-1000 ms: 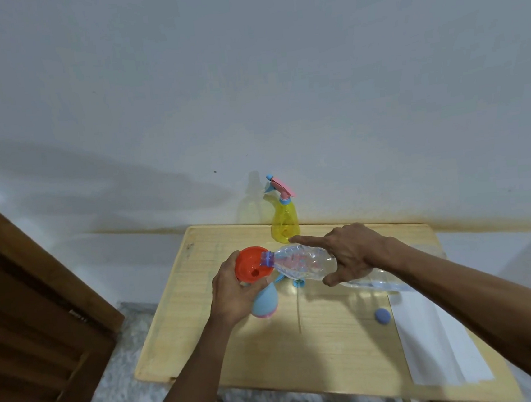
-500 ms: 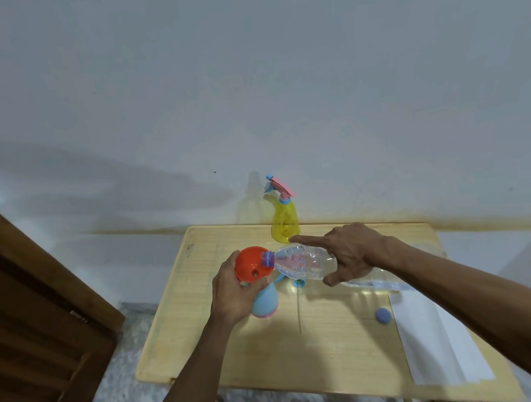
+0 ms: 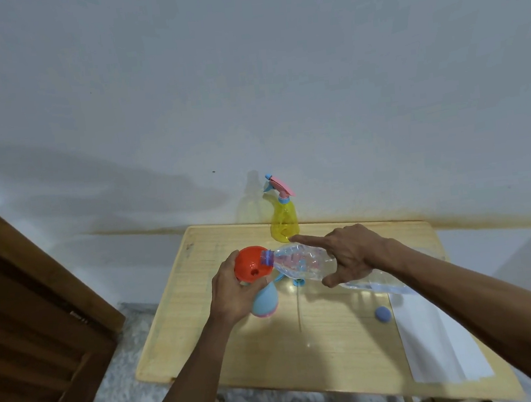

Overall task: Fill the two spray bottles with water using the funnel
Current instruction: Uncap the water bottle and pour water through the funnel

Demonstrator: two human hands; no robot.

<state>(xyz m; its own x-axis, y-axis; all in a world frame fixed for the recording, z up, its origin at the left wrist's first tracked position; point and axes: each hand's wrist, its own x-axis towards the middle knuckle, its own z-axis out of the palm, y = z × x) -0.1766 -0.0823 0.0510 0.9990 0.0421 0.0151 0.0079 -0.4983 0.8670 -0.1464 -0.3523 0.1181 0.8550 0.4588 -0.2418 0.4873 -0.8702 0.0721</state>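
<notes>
No shift: water bottle [image 3: 299, 262] over funnel [image 3: 251, 264]

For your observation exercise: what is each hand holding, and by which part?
The left hand grips the blue spray bottle around its upper body, under the orange funnel. The right hand holds the clear water bottle around its body.

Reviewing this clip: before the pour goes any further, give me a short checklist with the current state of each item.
1. Orange funnel seated on the blue spray bottle: ok.
2. Left hand steadies funnel and bottle: ok.
3. Clear water bottle, held tipped by the right hand, has its mouth at the funnel bowl: ok.
4. Water level in the blue bottle: cannot tell, it is opaque.
5. Yellow spray bottle has its sprayer on, not ready for filling: not ok.
6. Blue cap on the table, clear of the pour: ok.
</notes>
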